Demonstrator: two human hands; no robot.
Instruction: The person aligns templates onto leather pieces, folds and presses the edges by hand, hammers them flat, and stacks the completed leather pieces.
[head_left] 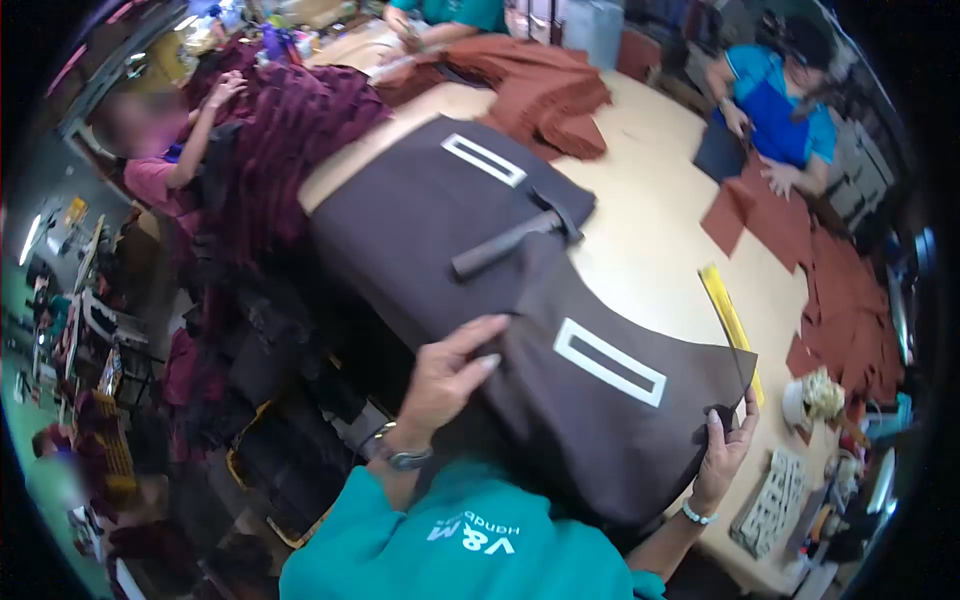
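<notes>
Head view: dark brown fabric panel (470, 250) draped over counter (650, 240), near edge lifted. Left hand (445, 375) flat on panel, fingers spread. Right hand (725, 450) pinching panel's near corner. Cloth looks soft, limp, light, likely to sag; best held at edges, corners. White rectangular patch (608, 362) between hands. Yellow ruler (730, 320) just beside.

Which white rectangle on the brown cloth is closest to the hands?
The near rectangle, lying between the left hand and right hand. The other rectangle sits far up the brown cloth, past the folded strap.
</notes>
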